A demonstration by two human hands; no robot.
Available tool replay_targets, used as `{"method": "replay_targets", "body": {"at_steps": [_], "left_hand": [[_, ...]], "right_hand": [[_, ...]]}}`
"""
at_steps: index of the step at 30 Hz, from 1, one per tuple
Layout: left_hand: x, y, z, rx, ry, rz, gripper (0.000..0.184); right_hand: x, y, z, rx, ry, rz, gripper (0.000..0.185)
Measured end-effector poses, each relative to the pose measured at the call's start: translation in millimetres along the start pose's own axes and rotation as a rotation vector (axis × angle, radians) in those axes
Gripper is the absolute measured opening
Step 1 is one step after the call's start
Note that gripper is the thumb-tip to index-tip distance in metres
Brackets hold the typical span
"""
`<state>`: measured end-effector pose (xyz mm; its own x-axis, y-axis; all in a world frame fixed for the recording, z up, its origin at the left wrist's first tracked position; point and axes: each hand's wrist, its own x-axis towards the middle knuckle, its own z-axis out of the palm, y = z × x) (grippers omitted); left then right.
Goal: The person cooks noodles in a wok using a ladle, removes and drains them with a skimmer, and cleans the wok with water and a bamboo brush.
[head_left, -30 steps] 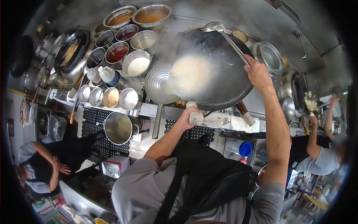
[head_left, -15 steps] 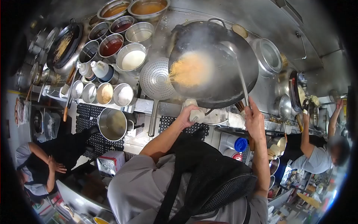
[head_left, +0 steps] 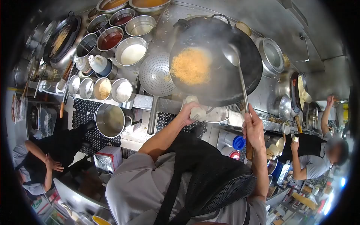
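A large black wok stands on the range, with a clump of thin yellow noodles in its left half and steam above. My left hand is closed on a folded white cloth at the wok's near rim; whether a wok handle lies inside the cloth is hidden. In my right hand is the long handle of a metal ladle, its bowl over the right part of the wok, apart from the noodles. A perforated strainer rests just left of the wok.
Steel pots of sauces and small seasoning cups stand left, beside squeeze bottles. A deep pot sits nearer. One person stands left, another works right at a second wok.
The noodles now lie in a flatter, clearer clump with less steam over them. The ladle and both my hands keep nearly the same places. The co-worker at right has lowered an arm.
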<state>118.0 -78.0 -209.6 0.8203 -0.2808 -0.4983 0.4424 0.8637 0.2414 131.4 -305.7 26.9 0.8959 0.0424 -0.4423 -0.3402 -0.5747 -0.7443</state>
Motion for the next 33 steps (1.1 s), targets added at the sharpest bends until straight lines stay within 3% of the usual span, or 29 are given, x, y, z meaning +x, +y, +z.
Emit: {"method": "replay_targets", "body": {"at_steps": [2,8,12,14,18,22,29,33], "left_hand": [[5.1,-4.5,-5.7,0.011,0.01,0.011,0.026],[6.1,-5.8,-9.0,-0.05,-0.078,0.007,0.024],[5.4,-4.7,-13.9,-0.058,-0.121,0.032,0.02],[8.2,-4.5,-14.8,-0.032,-0.104,0.015,0.019],[18.1,-10.3,-21.4,-0.042,-0.078,-0.025,0.021],[0.1,-1.2,-3.3,-0.002,-0.008,-0.039,0.022],[4.2,0.9,-20.3,-0.092,-0.136,-0.094,0.017],[5.0,-1.7,-19.8,-0.1,-0.105,-0.073,0.017]], "right_hand": [[-2.2,-0.1,-0.7,-0.05,0.024,-0.033,0.052],[-22.0,-6.9,11.1,0.139,-0.263,0.107,0.054],[10.5,-13.8,14.3,-0.016,-0.09,-0.147,0.049],[37.0,-19.6,16.0,-0.134,0.084,-0.169,0.05],[43.3,-25.1,27.6,-0.107,0.03,-0.15,0.05],[23.5,-11.7,29.7,0.093,-0.266,-0.057,0.051],[59.8,-28.6,28.6,-0.026,-0.012,-0.138,0.051],[59.9,-27.0,42.3,-0.124,-0.069,-0.142,0.048]]}}
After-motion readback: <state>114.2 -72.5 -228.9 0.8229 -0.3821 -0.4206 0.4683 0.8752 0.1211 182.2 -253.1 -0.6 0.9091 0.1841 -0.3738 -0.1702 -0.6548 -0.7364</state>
